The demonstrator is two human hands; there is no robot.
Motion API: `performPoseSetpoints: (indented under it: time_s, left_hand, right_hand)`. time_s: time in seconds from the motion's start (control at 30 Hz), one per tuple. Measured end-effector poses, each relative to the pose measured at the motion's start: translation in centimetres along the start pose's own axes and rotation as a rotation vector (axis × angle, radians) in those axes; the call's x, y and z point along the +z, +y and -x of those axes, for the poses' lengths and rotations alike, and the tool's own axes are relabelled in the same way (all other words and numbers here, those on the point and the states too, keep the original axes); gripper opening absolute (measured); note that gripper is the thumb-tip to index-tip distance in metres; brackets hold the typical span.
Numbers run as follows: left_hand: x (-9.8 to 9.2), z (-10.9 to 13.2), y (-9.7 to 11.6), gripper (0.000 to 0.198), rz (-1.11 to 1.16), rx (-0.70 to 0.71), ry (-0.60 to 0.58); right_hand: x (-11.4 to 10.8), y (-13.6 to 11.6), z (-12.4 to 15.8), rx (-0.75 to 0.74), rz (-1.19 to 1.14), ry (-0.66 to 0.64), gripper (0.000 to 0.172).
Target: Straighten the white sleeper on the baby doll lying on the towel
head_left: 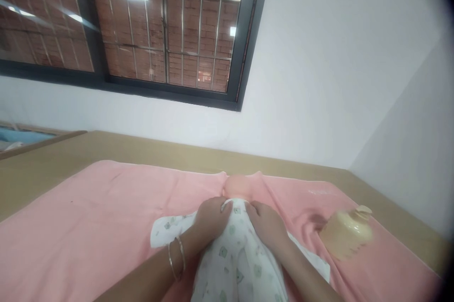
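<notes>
1. On the pink towel [88, 226], spread over a wooden table [42, 164], a doll [239, 187] lies on its back. Its head points to the far side, toward the white wall.
2. A white garment [236, 259] with small green prints covers the doll's body from the near edge up to the neck.
3. At the neckline, the left hand [211, 219] has its fingers curled closed over the left edge of the garment. Two thin bangles [176, 257] sit on that wrist.
4. Just right of the neck, the right hand [266, 224] rests on the cloth with its fingers bent. Whether it pinches the fabric or only presses on it cannot be told.
5. Judging by how things lie, the garment is already up over the chest. Its side parts still lie spread flat on the towel to left and right, so the dressing looks unfinished. No fastening can be made out.
6. To the right, apart from both hands, a cream bottle [347, 233] lies tipped on its side on the towel.
7. Beyond, a barred window [166, 22] faces a brick wall.
</notes>
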State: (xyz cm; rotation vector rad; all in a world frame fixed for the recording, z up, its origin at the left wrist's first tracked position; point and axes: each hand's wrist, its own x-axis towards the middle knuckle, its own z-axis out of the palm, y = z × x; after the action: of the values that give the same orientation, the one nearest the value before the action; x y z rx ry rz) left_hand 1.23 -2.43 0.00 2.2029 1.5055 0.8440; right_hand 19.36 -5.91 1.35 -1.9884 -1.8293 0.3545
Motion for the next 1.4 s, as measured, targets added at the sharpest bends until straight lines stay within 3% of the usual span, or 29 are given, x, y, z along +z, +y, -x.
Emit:
performPoseSetpoints:
  time_s: [1.4]
  left_hand:
    - [0.19,0.0,-0.25,0.038,0.024,0.006,0.004]
  right_hand:
    - [-0.07,-0.04,0.01,-0.056,-0.007,0.038,0.05]
